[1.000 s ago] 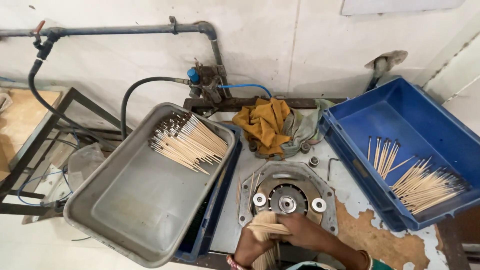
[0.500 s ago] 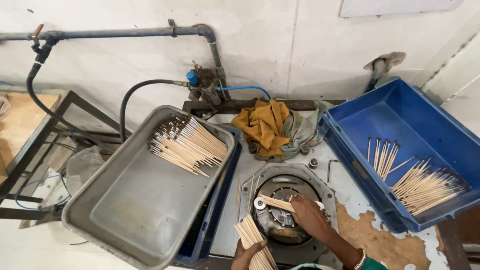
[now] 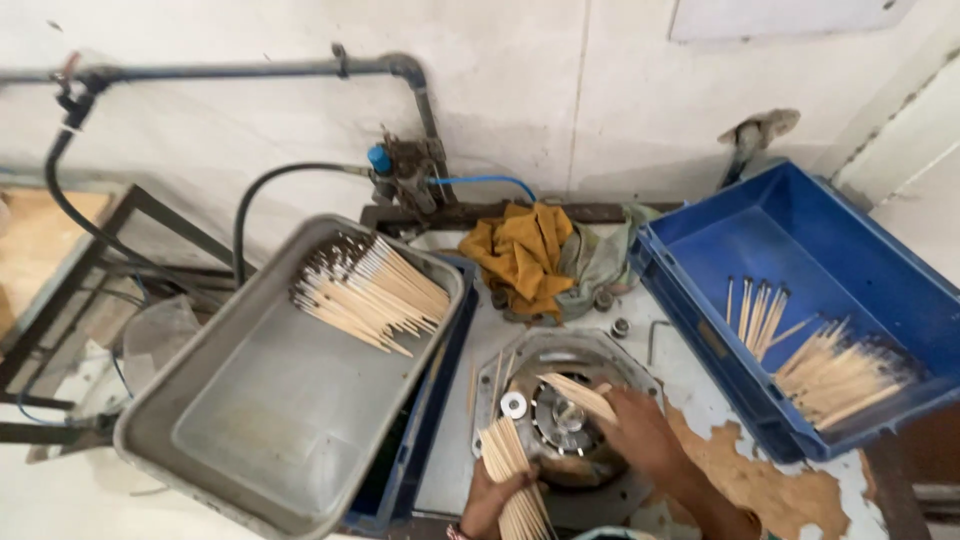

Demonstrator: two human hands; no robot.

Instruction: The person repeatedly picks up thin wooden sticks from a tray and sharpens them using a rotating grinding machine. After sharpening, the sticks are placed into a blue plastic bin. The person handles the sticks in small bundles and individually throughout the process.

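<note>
The left hand [image 3: 492, 498] sits at the bottom edge of the head view, its grip wrapped around a bundle of thin wooden sticks [image 3: 512, 470]; the bundle's long axis runs near upright in the picture, leaning slightly, with its far ends pointing away from the person toward the round metal fixture [image 3: 560, 415] and its near ends running off the lower edge. The right hand [image 3: 640, 430] rests over the right side of that fixture, its grip pinching a small sheaf of sticks [image 3: 578, 393]; this sheaf lies slantwise, its long axis running from the fingers up and to the left, the free ends pointing toward the upper left across the fixture's top. The fixture is a grey octagonal plate with a round recess, bolted on the counter [image 3: 690, 370], whose paint is peeling to brown at the right. To the left, a grey metal tray [image 3: 250, 430] sits tilted over a dark blue bin, holding a heap of sticks [image 3: 368, 292] in its far corner, their axes running diagonally. To the right, a blue plastic crate [image 3: 700, 250] holds two loose piles of sticks [image 3: 830, 372]. A yellow rag [image 3: 525, 250] lies crumpled behind the fixture, beneath the pipes [image 3: 400, 120] on the wall.
</note>
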